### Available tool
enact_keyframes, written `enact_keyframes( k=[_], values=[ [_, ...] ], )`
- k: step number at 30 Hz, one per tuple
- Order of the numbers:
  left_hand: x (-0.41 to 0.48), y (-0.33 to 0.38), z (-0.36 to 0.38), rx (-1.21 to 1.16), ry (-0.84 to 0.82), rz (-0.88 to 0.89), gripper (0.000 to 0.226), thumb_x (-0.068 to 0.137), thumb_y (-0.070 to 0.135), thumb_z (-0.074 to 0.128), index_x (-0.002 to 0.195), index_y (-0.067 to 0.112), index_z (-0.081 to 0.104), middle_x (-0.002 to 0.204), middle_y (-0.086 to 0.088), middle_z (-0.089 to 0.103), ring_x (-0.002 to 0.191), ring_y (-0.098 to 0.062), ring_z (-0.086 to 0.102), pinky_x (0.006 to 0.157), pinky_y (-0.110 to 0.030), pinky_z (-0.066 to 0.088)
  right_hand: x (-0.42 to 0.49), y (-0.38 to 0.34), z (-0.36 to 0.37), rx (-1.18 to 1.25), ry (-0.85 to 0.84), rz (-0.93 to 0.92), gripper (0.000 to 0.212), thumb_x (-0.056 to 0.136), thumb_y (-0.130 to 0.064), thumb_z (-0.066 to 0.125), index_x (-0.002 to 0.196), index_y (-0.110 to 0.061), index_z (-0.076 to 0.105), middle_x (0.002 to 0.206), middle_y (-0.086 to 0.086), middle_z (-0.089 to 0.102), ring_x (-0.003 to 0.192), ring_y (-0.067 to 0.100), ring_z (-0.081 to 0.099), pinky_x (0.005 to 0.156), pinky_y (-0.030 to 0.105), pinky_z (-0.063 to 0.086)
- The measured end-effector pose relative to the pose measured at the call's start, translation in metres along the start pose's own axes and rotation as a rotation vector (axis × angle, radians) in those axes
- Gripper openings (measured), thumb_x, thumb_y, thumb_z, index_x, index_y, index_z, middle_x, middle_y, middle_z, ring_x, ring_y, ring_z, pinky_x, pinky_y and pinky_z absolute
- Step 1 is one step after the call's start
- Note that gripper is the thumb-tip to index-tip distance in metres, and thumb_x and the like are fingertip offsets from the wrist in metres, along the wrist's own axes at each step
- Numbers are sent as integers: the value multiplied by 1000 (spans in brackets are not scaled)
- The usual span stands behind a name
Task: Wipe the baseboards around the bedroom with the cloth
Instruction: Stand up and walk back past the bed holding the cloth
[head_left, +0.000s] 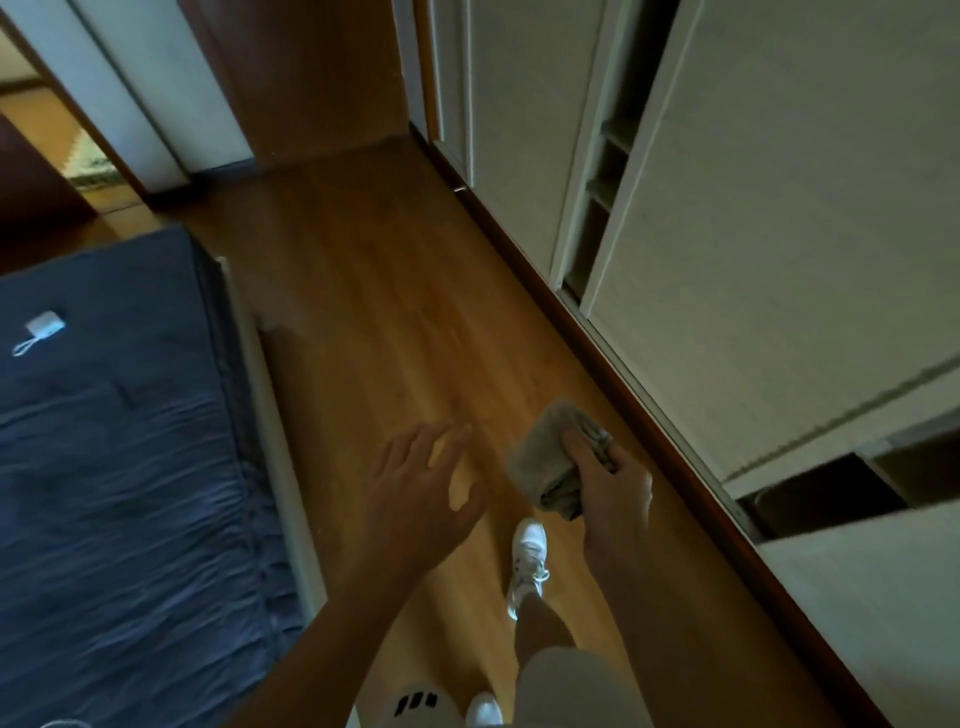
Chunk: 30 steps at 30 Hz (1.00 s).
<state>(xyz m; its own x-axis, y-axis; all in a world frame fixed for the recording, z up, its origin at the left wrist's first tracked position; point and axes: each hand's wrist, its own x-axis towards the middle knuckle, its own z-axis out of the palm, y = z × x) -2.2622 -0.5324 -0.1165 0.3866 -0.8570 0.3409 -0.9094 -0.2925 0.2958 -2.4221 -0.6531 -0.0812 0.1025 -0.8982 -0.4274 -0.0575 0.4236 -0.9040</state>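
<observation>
Folded beige cloth (545, 457) hanging above the wooden floor (363, 312) near the dark brown baseboard (644, 410), right hand (615, 493) clamping its fingers around it, left hand (421, 483) hovering alongside, fingers spreading apart

Home bedroom: bed (114, 467) with dark blue quilted cover stood along one side; tall pale wardrobe (779, 208) with sliding doors faced it, one door ajar, shelves (608, 171) showing inside. Between them ran wood floor (374, 312), dark baseboard (597, 332) at wardrobe foot. At far end, doorway (47, 130) opened onto another room with rug (91, 161).
</observation>
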Motion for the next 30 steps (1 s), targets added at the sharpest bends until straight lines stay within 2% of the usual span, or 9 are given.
enact_keyframes(
  k=[4, 9, 13, 17, 21, 24, 26, 28, 30],
  values=[
    [58, -24, 14, 29, 29, -42, 53, 87, 44, 64, 133, 17, 64, 132, -4, 63, 119, -25, 58, 98, -40, 45, 58, -24, 44, -25, -107, -51, 12, 83, -28, 80, 79, -33, 70, 78, -10, 74, 79, 12, 72, 64, 32, 59],
    [152, -52, 29, 98, 44, -125, 52, 87, 46, 62, 131, 18, 64, 132, -2, 63, 119, -25, 57, 98, -40, 43, 151, -69, 103, -47, -237, -39, 8, 85, -31, 79, 86, -32, 71, 82, -13, 76, 79, 7, 73, 79, 38, 62],
    [217, -70, 35, 138, 67, -189, 53, 87, 49, 59, 130, 19, 64, 131, -3, 63, 121, -24, 56, 100, -39, 42, 212, -103, 147, -107, -344, -61, 15, 83, -43, 79, 93, -33, 74, 89, -11, 77, 82, 12, 75, 80, 46, 62],
    [262, -87, 39, 172, 64, -242, 54, 88, 50, 59, 132, 19, 63, 133, -3, 63, 124, -22, 53, 104, -36, 38, 262, -126, 184, -211, -405, -105, 30, 78, -66, 74, 90, -39, 75, 88, -12, 76, 84, 16, 75, 80, 48, 61],
    [293, -110, 46, 189, 19, -317, 57, 88, 53, 55, 136, 22, 61, 136, -2, 62, 126, -23, 55, 105, -43, 42, 288, -140, 222, -216, -405, -76, 37, 71, -67, 79, 91, -36, 75, 90, -13, 76, 84, 14, 75, 83, 48, 61],
    [316, -133, 50, 183, 24, -364, 59, 87, 55, 54, 136, 21, 61, 136, -3, 61, 126, -25, 55, 103, -47, 45, 307, -145, 255, -207, -428, -45, 24, 75, -55, 80, 86, -34, 75, 86, -11, 77, 80, 13, 75, 81, 48, 62],
    [333, -149, 51, 192, 47, -367, 58, 86, 52, 54, 133, 19, 63, 134, -5, 63, 122, -27, 58, 100, -47, 47, 320, -148, 278, -233, -462, -32, 32, 70, -64, 80, 84, -36, 76, 87, -10, 77, 82, 15, 75, 82, 49, 61],
    [350, -170, 51, 197, 64, -376, 58, 84, 50, 55, 131, 18, 64, 132, -6, 64, 120, -28, 59, 98, -47, 48, 331, -152, 305, -266, -485, -67, 41, 57, -82, 74, 81, -48, 75, 84, -11, 77, 83, 18, 75, 83, 49, 61],
    [366, -199, 53, 199, 63, -387, 58, 84, 51, 55, 132, 19, 62, 133, -5, 63, 120, -27, 59, 98, -48, 49, 346, -156, 337, -270, -500, -102, 40, 53, -88, 70, 78, -56, 72, 84, -13, 76, 85, 17, 74, 85, 49, 60]
  ],
)
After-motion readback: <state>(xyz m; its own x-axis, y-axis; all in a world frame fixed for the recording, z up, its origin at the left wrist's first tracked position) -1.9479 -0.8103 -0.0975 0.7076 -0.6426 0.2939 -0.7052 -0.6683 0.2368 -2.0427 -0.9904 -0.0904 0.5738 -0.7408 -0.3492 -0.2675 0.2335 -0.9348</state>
